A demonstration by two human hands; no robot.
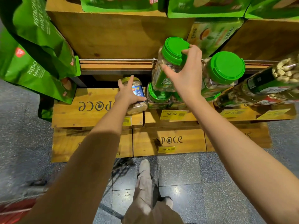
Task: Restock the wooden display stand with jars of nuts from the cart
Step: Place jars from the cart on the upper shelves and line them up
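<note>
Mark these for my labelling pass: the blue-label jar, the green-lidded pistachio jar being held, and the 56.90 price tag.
blue-label jar (138, 92), head view, on its blue label.
green-lidded pistachio jar (174, 50), head view, on its lid.
56.90 price tag (172, 114), head view, on the printed price.

There is just one camera, and it sits on the person's head. It looks forward and steeply down, so the wooden display stand (97, 109) is close in front and the floor (181, 172) lies right below. The wide lens bends things at the edges. Both arms reach out from the bottom.
</note>
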